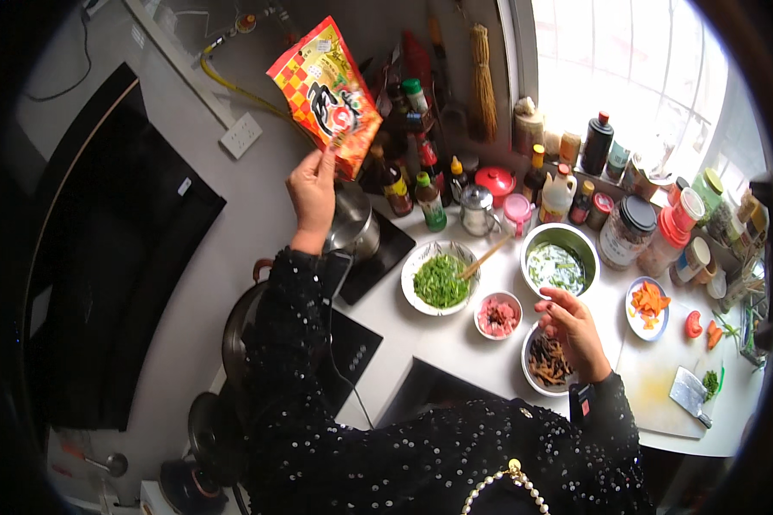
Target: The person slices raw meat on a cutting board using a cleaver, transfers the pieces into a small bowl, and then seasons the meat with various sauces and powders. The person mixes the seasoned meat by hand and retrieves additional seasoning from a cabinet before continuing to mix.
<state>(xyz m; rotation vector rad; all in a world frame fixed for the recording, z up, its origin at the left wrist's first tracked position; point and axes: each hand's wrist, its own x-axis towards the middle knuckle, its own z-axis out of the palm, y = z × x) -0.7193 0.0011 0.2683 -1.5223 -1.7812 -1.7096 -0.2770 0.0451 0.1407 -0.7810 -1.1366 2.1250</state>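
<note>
Pinched at its lower edge, a red and yellow food packet is held up by my left hand, above a steel pot. My right hand has its fingers apart and holds nothing. It hovers over a bowl of dark brown strips and beside a steel basin with green pieces in liquid. Between my hands stand a patterned bowl of chopped greens, with chopsticks resting in it, and a small bowl of pink raw meat with a dark topping.
Bottles, jars and a red-lidded pot line the wall and window. At right are a plate of orange slices, a tomato piece and a cleaver on a cutting board. A dark wok sits by my left arm.
</note>
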